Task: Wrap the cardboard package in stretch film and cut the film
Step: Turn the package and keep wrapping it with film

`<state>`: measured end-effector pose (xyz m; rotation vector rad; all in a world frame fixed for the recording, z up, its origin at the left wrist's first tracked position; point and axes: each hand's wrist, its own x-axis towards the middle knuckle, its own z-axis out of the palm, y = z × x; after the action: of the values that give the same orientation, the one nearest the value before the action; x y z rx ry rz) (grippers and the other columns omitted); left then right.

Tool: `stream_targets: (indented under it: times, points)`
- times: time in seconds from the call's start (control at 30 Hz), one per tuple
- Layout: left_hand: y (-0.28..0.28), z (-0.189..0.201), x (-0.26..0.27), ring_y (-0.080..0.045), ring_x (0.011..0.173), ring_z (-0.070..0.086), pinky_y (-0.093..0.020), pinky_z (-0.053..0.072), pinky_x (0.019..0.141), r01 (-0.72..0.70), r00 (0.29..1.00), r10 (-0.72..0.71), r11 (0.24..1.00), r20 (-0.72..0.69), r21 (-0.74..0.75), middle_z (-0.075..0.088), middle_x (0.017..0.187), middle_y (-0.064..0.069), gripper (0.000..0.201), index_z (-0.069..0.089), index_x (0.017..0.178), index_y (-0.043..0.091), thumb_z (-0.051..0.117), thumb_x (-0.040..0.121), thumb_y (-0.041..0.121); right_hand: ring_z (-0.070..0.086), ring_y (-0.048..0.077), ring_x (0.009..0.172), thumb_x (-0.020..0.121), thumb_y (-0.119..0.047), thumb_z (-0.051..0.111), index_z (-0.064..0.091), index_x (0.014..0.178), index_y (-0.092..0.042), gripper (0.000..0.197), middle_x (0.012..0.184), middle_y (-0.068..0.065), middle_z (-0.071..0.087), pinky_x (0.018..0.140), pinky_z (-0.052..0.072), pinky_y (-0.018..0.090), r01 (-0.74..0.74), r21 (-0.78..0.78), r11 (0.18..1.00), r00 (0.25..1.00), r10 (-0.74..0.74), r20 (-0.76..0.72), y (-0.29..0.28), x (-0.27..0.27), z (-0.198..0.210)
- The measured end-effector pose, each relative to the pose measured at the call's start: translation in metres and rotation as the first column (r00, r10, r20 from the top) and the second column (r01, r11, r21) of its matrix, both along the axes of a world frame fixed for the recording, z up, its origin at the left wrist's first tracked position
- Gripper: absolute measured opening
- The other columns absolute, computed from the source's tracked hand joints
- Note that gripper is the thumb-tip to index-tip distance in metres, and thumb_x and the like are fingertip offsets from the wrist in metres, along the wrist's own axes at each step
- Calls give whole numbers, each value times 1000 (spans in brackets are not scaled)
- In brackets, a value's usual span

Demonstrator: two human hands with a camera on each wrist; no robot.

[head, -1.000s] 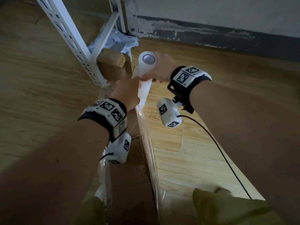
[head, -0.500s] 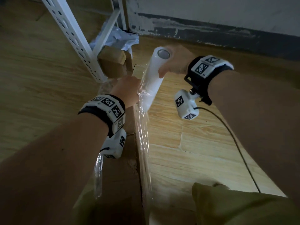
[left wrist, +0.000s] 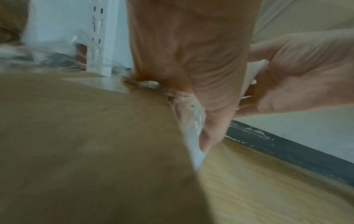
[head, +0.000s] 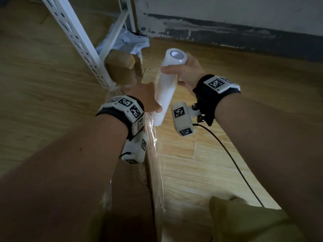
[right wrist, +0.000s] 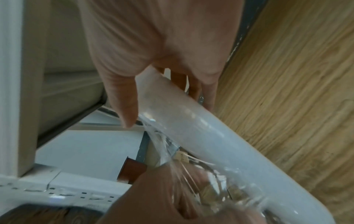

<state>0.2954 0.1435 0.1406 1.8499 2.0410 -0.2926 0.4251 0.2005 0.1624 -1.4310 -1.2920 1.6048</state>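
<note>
A long brown cardboard package [head: 132, 189] lies on the floor, with clear stretch film [head: 153, 165] running along its right edge. My left hand [head: 143, 98] presses flat on the package's far end [left wrist: 86, 136], and its thumb [left wrist: 210, 128] lies against the film at the edge. My right hand [head: 185, 72] grips the upper part of the white film roll [head: 167, 88], which is tilted with its lower end beside the left thumb. In the right wrist view, film stretches from the roll [right wrist: 201, 131] toward the left hand [right wrist: 162, 197].
A white perforated shelf post [head: 78, 42] stands just beyond the package, with a small cardboard box [head: 120, 67] and crumpled plastic [head: 132, 41] behind it. Wooden floor [head: 218, 163] lies to the right, ending at a dark skirting board [head: 244, 35]. A black cable [head: 232, 159] hangs from my right wrist.
My right hand has carried the roll to the right, off the package's end, and tilted it. The left hand has stayed pressed on the package.
</note>
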Motion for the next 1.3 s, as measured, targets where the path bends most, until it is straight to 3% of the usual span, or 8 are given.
stream_targets:
  times: [0.1, 0.3, 0.47, 0.6, 0.77, 0.93, 1.1, 1.3]
  points:
    - [3, -1, 4, -31, 106, 59, -42, 47, 93, 59, 996, -58, 998, -67, 12, 63, 111, -13, 31, 58, 108, 2, 62, 87, 26, 62, 19, 100, 60, -14, 82, 54, 103, -26, 52, 109, 1, 62, 90, 53, 41, -55, 54, 997, 989, 47, 143, -1, -1, 2]
    - [0, 3, 5, -31, 104, 61, -34, 43, 78, 180, 970, -186, 982, -158, -54, 64, 105, -13, 19, 59, 102, -1, 54, 92, 13, 53, 9, 85, 65, -1, 75, 55, 103, -21, 48, 95, -6, 55, 70, 46, 23, -252, 165, 953, 936, 198, 291, 6, -2, 16]
    - [1, 5, -6, -31, 91, 59, -52, 48, 91, 114, 977, -130, 988, -167, -106, 48, 70, -4, 32, 37, 62, 5, 58, 85, 13, 52, 15, 88, 62, 0, 76, 55, 86, -25, 40, 93, -5, 55, 78, 47, 31, -356, 159, 921, 870, 264, 417, 12, 16, 21]
    - [1, 3, -2, -31, 101, 58, -55, 44, 95, 54, 985, -68, 995, -156, -89, 55, 86, -7, 7, 55, 89, 3, 56, 86, 9, 51, 14, 89, 66, -8, 78, 59, 104, -14, 43, 97, -4, 53, 68, 44, 23, -294, 201, 934, 881, 184, 435, 15, 16, 18]
    - [0, -3, 0, -34, 119, 50, -50, 39, 101, 22, 996, -18, 999, -84, 42, 51, 129, -13, 33, 46, 127, 6, 42, 94, 5, 55, 11, 103, 67, -39, 84, 51, 128, -12, 74, 114, -4, 55, 74, 46, 19, -207, 220, 953, 901, 97, 424, 16, 14, 5]
    - [2, -8, 2, -31, 120, 50, -48, 29, 102, -49, 999, 48, 996, 19, 76, 58, 122, -12, 34, 42, 126, 7, 44, 93, 11, 58, 14, 107, 65, -51, 82, 51, 127, -14, 79, 119, -2, 58, 92, 52, 30, -107, 249, 963, 931, 9, 365, 13, 10, -2]
    - [1, -2, 4, -30, 119, 50, -50, 27, 105, -5, 995, 2, 1000, -97, -30, 58, 118, -8, 47, 50, 121, 12, 65, 82, 33, 52, 9, 100, 70, -56, 76, 51, 126, -15, 74, 111, -6, 54, 80, 45, 21, -229, 371, 900, 853, 2, 522, 11, -4, 4]
    - [3, -12, -2, -32, 106, 57, -47, 43, 95, 93, 985, -90, 996, -145, 17, 59, 100, -11, 19, 59, 103, 3, 53, 85, 4, 43, -4, 75, 75, -33, 76, 48, 115, -20, 51, 99, -11, 45, 50, 32, 7, -272, 317, 909, 858, 79, 508, 12, -9, 15]
